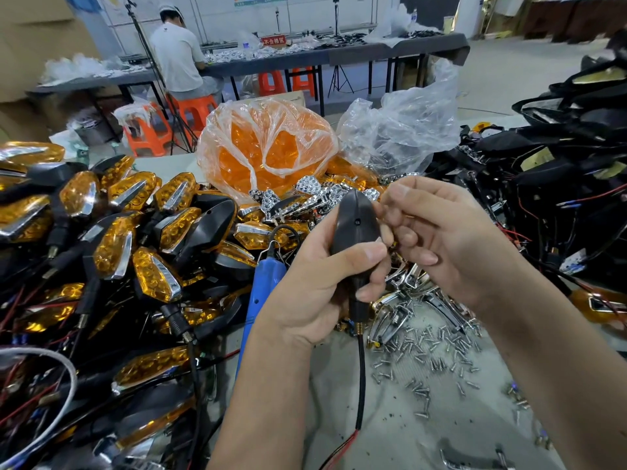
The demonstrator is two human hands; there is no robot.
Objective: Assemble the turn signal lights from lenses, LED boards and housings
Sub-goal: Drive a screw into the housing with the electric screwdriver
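While your left hand (315, 266) grips the black housing (356, 228) upright, back side toward you, your right hand (437, 239) curls against its right edge, fingertips pinched; what they pinch is hidden. Loose screws (437, 347) lie on the counter (390, 429) below your right hand. Finished amber lights (112, 232) pile left of your left hand.

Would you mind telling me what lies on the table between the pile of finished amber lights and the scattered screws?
In the head view, a blue electric screwdriver lies between the finished lights and the screws; the left hand partly covers that stretch.
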